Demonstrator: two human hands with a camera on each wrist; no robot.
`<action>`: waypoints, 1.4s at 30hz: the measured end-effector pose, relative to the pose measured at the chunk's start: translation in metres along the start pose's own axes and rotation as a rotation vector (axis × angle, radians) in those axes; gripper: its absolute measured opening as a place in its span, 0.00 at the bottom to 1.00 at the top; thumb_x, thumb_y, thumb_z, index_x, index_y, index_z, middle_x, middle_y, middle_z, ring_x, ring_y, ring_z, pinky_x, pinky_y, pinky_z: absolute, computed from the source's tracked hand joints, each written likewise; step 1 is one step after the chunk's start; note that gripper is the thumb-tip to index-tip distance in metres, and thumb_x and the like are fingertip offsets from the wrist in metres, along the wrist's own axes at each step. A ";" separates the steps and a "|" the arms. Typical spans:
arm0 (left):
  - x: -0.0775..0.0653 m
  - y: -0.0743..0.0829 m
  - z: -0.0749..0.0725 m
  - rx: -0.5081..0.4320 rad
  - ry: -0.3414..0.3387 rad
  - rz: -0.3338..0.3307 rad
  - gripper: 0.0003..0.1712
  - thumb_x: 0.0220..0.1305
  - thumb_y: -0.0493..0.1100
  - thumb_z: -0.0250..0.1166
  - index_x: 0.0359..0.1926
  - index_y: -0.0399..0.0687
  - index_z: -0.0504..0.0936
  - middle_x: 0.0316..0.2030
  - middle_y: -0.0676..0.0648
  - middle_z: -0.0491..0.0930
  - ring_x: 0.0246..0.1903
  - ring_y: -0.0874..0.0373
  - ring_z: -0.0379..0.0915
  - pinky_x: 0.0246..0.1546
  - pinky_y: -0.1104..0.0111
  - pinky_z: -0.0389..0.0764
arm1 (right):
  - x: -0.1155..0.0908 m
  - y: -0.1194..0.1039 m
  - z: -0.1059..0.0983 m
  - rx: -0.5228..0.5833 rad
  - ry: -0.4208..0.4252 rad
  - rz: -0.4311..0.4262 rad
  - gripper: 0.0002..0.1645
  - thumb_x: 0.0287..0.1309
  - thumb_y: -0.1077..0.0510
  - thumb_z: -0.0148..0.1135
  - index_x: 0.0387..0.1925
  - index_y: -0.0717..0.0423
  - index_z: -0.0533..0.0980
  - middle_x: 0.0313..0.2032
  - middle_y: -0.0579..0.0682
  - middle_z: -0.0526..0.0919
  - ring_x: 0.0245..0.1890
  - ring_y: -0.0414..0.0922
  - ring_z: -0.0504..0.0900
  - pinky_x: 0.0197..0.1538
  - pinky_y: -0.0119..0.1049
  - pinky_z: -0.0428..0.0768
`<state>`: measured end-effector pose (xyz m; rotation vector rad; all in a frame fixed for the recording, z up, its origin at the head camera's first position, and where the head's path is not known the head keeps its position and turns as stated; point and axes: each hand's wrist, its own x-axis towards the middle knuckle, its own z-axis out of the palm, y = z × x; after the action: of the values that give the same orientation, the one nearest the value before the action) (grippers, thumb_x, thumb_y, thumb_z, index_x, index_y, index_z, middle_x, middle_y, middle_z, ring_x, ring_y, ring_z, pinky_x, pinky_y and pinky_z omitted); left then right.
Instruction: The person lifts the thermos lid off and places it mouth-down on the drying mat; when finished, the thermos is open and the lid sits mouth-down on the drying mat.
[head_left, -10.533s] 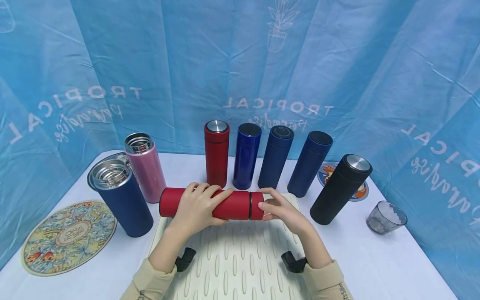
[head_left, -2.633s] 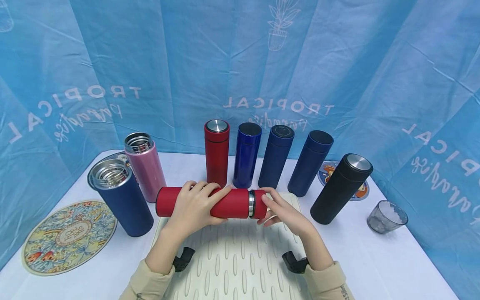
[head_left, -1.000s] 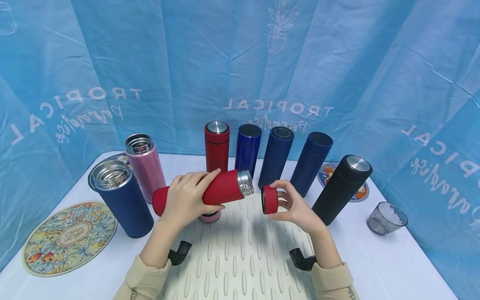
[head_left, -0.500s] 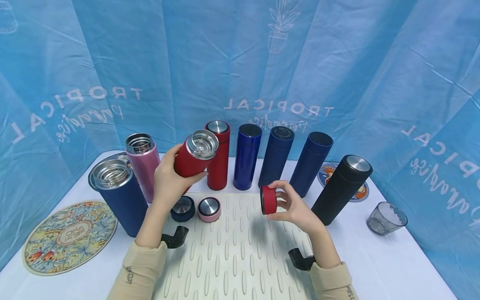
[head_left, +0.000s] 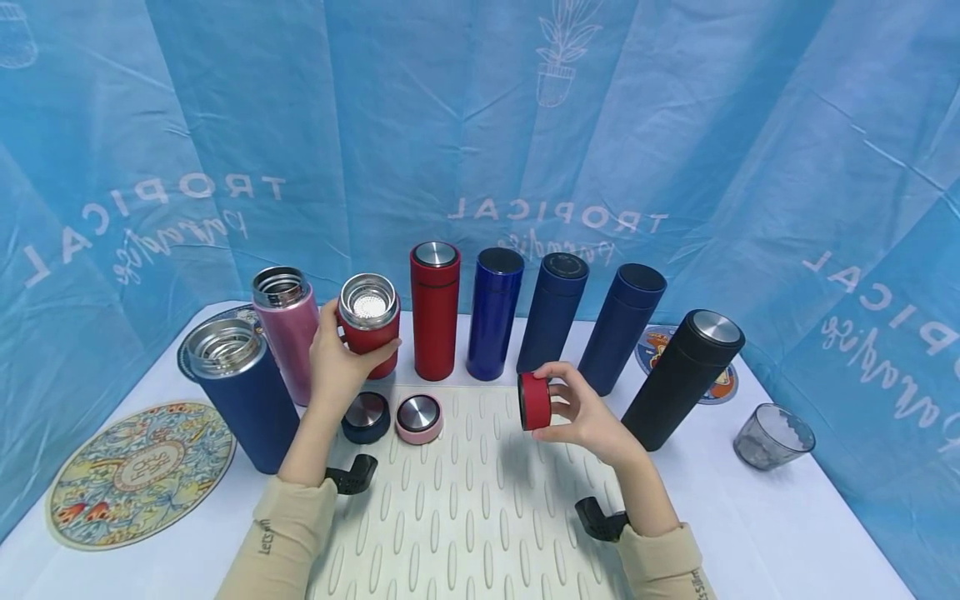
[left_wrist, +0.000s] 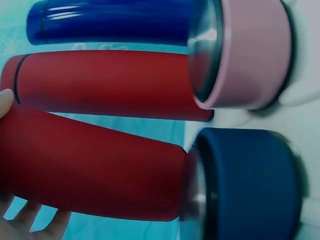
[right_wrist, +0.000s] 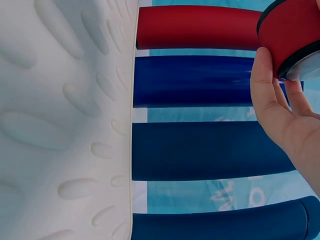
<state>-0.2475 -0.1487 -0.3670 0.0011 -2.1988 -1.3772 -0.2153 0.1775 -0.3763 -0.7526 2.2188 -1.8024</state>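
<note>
My left hand point(head_left: 335, 357) grips an uncapped red thermos point(head_left: 369, 340) near its top, from the left side. The flask stands upright between the pink thermos point(head_left: 288, 333) and a capped red thermos point(head_left: 435, 312); a strainer shows inside its steel mouth. In the left wrist view the thumb and fingers wrap the red body point(left_wrist: 95, 165). My right hand point(head_left: 585, 414) pinches the red lid point(head_left: 535, 402) on its side, held above the pale mat. Two more lids, one navy point(head_left: 366, 417) and one pink point(head_left: 419, 419), lie in front of the left hand's flask.
A ribbed cream mat point(head_left: 465, 517) covers the front middle. An open navy thermos point(head_left: 243, 400) stands at left by a round patterned placemat point(head_left: 141, 475). Capped blue flasks point(head_left: 495, 317) line the back, with a black thermos point(head_left: 678, 383) and a glass cup point(head_left: 772, 436) at right.
The lid has come off the red thermos. My left hand has tipped the flask upright and moved it back and left, revealing the navy and pink lids. The right hand keeps holding the red lid.
</note>
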 end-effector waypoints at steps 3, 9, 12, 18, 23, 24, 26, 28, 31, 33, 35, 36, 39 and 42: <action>0.000 -0.006 0.002 0.016 -0.013 -0.028 0.45 0.45 0.41 0.74 0.61 0.43 0.59 0.59 0.40 0.67 0.60 0.45 0.62 0.57 0.46 0.65 | 0.000 0.000 0.000 -0.003 0.000 0.004 0.41 0.40 0.70 0.69 0.56 0.57 0.59 0.59 0.58 0.60 0.55 0.60 0.64 0.49 0.43 0.77; 0.000 -0.016 0.007 0.031 -0.018 -0.055 0.45 0.45 0.41 0.74 0.61 0.43 0.59 0.59 0.39 0.67 0.60 0.45 0.62 0.59 0.46 0.64 | 0.000 0.000 0.001 -0.014 0.002 0.011 0.41 0.40 0.70 0.69 0.56 0.56 0.59 0.59 0.58 0.60 0.55 0.60 0.65 0.49 0.42 0.77; 0.001 -0.017 0.008 0.041 -0.009 -0.065 0.44 0.44 0.42 0.74 0.61 0.43 0.59 0.59 0.39 0.68 0.59 0.45 0.63 0.58 0.47 0.64 | 0.000 0.000 0.001 -0.018 0.003 0.011 0.41 0.40 0.70 0.69 0.56 0.56 0.59 0.59 0.58 0.60 0.55 0.59 0.65 0.49 0.42 0.77; 0.009 -0.017 0.011 0.076 -0.013 -0.098 0.45 0.46 0.44 0.73 0.62 0.42 0.58 0.59 0.38 0.67 0.59 0.43 0.63 0.58 0.46 0.64 | 0.000 -0.001 0.001 -0.019 0.001 0.016 0.41 0.40 0.69 0.69 0.57 0.56 0.59 0.59 0.58 0.60 0.55 0.59 0.64 0.49 0.41 0.77; 0.020 -0.015 0.014 0.106 -0.015 -0.129 0.47 0.50 0.46 0.71 0.65 0.41 0.55 0.60 0.37 0.62 0.61 0.44 0.58 0.58 0.45 0.62 | 0.000 -0.002 0.001 -0.014 -0.007 0.021 0.41 0.41 0.69 0.69 0.57 0.56 0.59 0.59 0.58 0.60 0.55 0.58 0.65 0.50 0.44 0.76; 0.022 -0.014 0.015 0.107 -0.015 -0.138 0.47 0.50 0.46 0.70 0.66 0.41 0.54 0.60 0.37 0.61 0.61 0.44 0.56 0.59 0.45 0.62 | 0.000 -0.002 0.001 -0.013 -0.009 0.021 0.41 0.41 0.69 0.69 0.57 0.56 0.59 0.59 0.58 0.60 0.55 0.58 0.65 0.50 0.44 0.76; 0.024 -0.014 0.015 0.105 -0.017 -0.164 0.49 0.52 0.46 0.69 0.68 0.41 0.51 0.61 0.37 0.59 0.62 0.44 0.55 0.59 0.44 0.61 | 0.000 -0.002 0.002 -0.009 -0.012 0.025 0.41 0.41 0.69 0.69 0.57 0.56 0.59 0.59 0.58 0.61 0.55 0.58 0.65 0.50 0.45 0.76; 0.026 -0.014 0.016 0.097 -0.014 -0.186 0.49 0.53 0.46 0.68 0.69 0.42 0.49 0.62 0.37 0.59 0.63 0.44 0.55 0.59 0.43 0.60 | 0.000 -0.002 0.002 -0.009 -0.014 0.027 0.41 0.41 0.69 0.69 0.57 0.56 0.59 0.59 0.58 0.60 0.55 0.58 0.65 0.50 0.44 0.76; 0.028 -0.015 0.017 0.082 -0.011 -0.210 0.51 0.54 0.46 0.68 0.70 0.44 0.46 0.63 0.37 0.58 0.63 0.44 0.55 0.60 0.43 0.59 | 0.000 -0.001 0.002 -0.008 -0.014 0.026 0.42 0.41 0.69 0.69 0.57 0.56 0.59 0.59 0.58 0.60 0.55 0.59 0.65 0.50 0.44 0.76; 0.030 -0.016 0.018 0.077 -0.009 -0.215 0.51 0.54 0.46 0.67 0.70 0.45 0.45 0.64 0.38 0.58 0.64 0.44 0.55 0.60 0.43 0.59 | 0.000 -0.001 0.002 -0.009 -0.014 0.024 0.42 0.41 0.69 0.69 0.57 0.56 0.59 0.59 0.58 0.60 0.55 0.59 0.65 0.50 0.44 0.76; 0.032 -0.016 0.019 0.073 -0.007 -0.217 0.50 0.54 0.46 0.67 0.70 0.46 0.45 0.64 0.38 0.58 0.63 0.44 0.55 0.60 0.43 0.60 | 0.000 -0.001 0.002 -0.008 -0.014 0.024 0.42 0.41 0.69 0.69 0.57 0.56 0.59 0.59 0.58 0.60 0.55 0.59 0.65 0.50 0.44 0.76; 0.032 -0.017 0.019 0.073 -0.006 -0.217 0.50 0.54 0.46 0.67 0.70 0.45 0.45 0.64 0.38 0.58 0.63 0.44 0.55 0.59 0.43 0.60 | 0.000 -0.001 0.002 -0.009 -0.014 0.025 0.42 0.41 0.69 0.69 0.57 0.55 0.59 0.59 0.58 0.60 0.55 0.59 0.65 0.50 0.44 0.76; 0.034 -0.017 0.020 0.073 -0.005 -0.221 0.50 0.55 0.45 0.67 0.70 0.46 0.45 0.64 0.38 0.58 0.63 0.44 0.55 0.59 0.43 0.60 | 0.000 -0.001 0.002 -0.011 -0.013 0.027 0.42 0.41 0.69 0.69 0.57 0.55 0.59 0.59 0.58 0.60 0.55 0.58 0.65 0.49 0.44 0.76; 0.035 -0.017 0.020 0.080 -0.008 -0.228 0.50 0.55 0.45 0.66 0.70 0.46 0.44 0.64 0.38 0.58 0.63 0.44 0.55 0.59 0.43 0.60 | -0.001 -0.001 0.002 -0.013 -0.012 0.029 0.42 0.41 0.69 0.69 0.57 0.55 0.59 0.59 0.58 0.60 0.55 0.57 0.65 0.50 0.44 0.76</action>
<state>-0.2909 -0.1496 -0.3731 0.2837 -2.3159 -1.4082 -0.2136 0.1762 -0.3755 -0.7277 2.2247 -1.7671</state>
